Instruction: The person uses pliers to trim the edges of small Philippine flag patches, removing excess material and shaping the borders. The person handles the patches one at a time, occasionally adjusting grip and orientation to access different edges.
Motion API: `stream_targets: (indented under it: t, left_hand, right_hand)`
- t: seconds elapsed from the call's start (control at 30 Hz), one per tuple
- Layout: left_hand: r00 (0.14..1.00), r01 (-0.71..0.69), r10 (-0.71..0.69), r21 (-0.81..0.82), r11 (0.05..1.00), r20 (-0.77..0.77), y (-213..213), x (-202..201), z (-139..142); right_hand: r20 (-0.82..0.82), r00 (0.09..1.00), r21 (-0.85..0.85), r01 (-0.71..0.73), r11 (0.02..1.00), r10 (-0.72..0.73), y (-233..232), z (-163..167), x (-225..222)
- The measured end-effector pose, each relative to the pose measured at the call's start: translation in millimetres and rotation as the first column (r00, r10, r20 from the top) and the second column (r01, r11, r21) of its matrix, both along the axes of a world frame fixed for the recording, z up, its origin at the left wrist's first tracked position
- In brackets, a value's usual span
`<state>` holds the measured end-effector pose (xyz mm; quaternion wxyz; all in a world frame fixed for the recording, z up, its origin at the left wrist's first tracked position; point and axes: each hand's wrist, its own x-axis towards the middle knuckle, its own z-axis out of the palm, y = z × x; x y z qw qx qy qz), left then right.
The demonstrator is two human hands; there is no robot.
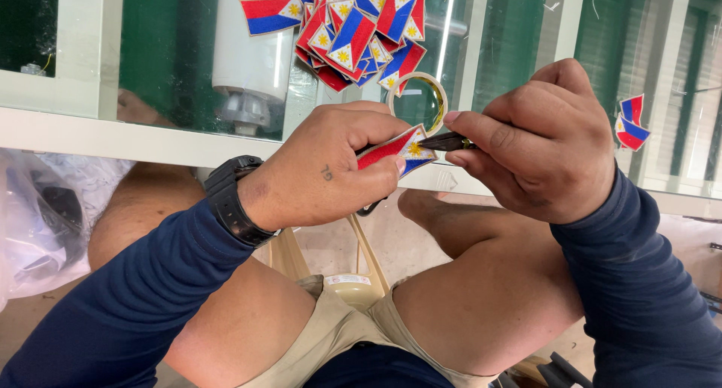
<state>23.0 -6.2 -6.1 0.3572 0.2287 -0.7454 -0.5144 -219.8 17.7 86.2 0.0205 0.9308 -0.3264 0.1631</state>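
My left hand (331, 166) pinches a small flag-shaped patch (397, 149) in red, blue and white with a yellow sun, held at the table's edge. My right hand (538, 143) grips a dark pen-like tool (447, 141) whose tip touches the patch's white corner. A black watch (229, 196) sits on my left wrist. Both arms wear dark blue sleeves.
A pile of several matching flag patches (353, 31) lies on the glass tabletop (519, 50), with a tape roll (418, 102) just behind my hands. Two more patches (630, 122) lie at right. A clear plastic bag (45, 222) sits left, by my knee.
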Motion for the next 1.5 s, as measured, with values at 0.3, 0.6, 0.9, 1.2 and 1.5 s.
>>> stream_targets:
  t: [0.3,0.6,0.9,1.2,1.5]
  left_hand:
    - [0.999,0.014,-0.017,0.063,0.998,0.047,0.9,-2.0,-1.1]
    - [0.999,-0.052,0.051,0.205,0.977,0.009,2.5,-6.5,1.4]
    - [0.999,-0.032,0.034,0.243,0.969,-0.004,2.2,-4.8,1.3]
    - [0.996,-0.086,0.079,0.183,0.979,0.043,3.4,-6.0,3.3]
    - [0.995,-0.087,0.080,0.118,0.989,0.063,4.3,-6.5,0.1]
  right_hand:
    - [0.015,0.999,0.017,0.031,0.999,-0.031,1.4,-2.8,-3.5]
    - [0.314,0.853,0.374,0.292,0.880,-0.416,14.2,-11.8,-6.6]
    - [0.054,0.984,-0.014,0.171,0.985,-0.170,6.9,-2.8,-4.0]
    - [-0.027,0.987,-0.106,0.156,0.982,-0.159,8.1,0.8,1.3]
    - [-0.088,0.990,-0.190,0.095,0.977,-0.114,8.2,3.7,4.1]
